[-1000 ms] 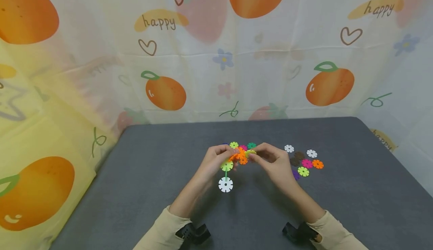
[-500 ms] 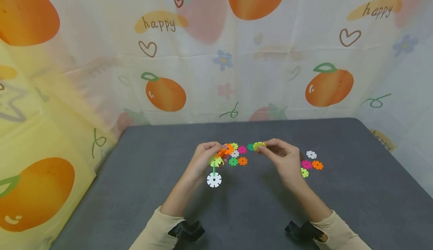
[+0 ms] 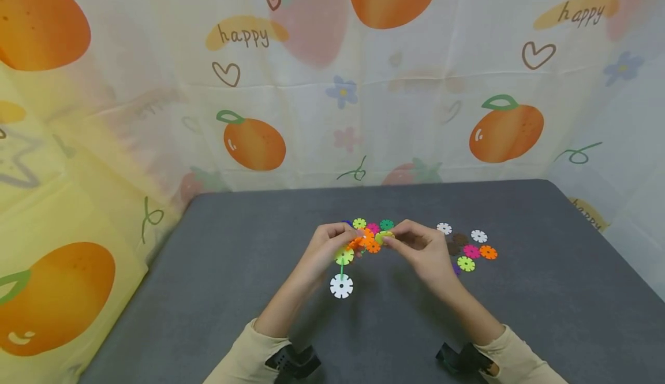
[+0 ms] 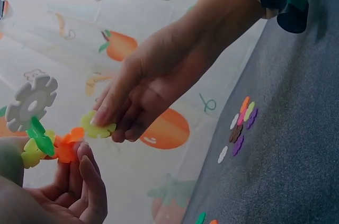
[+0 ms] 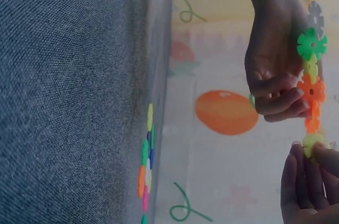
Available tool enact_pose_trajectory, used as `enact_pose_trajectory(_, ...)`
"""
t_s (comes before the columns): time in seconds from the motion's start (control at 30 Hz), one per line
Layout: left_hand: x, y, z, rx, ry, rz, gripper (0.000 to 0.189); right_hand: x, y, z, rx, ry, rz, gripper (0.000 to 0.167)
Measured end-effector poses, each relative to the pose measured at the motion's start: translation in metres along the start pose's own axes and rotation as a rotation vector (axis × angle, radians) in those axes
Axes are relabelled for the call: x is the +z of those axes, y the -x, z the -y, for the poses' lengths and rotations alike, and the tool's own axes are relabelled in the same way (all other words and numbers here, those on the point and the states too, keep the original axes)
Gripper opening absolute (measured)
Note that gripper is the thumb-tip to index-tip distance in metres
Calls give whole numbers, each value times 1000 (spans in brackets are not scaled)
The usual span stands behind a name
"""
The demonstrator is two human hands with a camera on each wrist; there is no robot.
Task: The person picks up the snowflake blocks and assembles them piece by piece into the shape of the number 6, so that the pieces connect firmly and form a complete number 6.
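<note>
In the head view a chain of slotted discs is held above the counter, nearer its far edge, the left grip holding it around its orange part and the right grip pinching a yellow disc beside that end. In the left wrist view the discs look thin and stiff — likely light, slightly slick plastic — so flat faces near the joint should suit fingertips best. In the right wrist view yellow meets orange, seating unclear — and twisting the white disc could probably loosen slots.
</note>
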State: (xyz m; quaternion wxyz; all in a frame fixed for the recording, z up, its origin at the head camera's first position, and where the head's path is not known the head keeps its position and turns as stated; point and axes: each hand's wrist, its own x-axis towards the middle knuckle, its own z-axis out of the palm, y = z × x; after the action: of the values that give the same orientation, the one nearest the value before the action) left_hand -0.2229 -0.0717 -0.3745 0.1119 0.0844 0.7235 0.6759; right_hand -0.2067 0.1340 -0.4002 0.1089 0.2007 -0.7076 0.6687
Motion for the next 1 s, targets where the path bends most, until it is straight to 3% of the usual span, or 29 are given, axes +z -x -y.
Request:
enact_pose_trajectory(0.33, -4, -3, 3, -71, -55, 52, 28, 0, 1, -3, -151, 86, 73, 11)
enact_pose_trajectory(0.5, -3, -3, 5, -102, -60, 67, 29, 3, 3, -5, -204, 95, 66, 8)
enact_pose_trajectory(0.7, -6, -4, 2, -86, -52, 41, 27, 3, 0, -5, -216, 124, 82, 12)
enact_pose_trajectory(0.87, -10, -7, 1, -68, -55, 16, 26, -3, -4, -3, -179, 176, 94, 22)
enact_pose_trajectory(1.0, -10, -9, 5, -73, -47, 12, 24, -4, -2, -7, -200, 170, 61, 14)
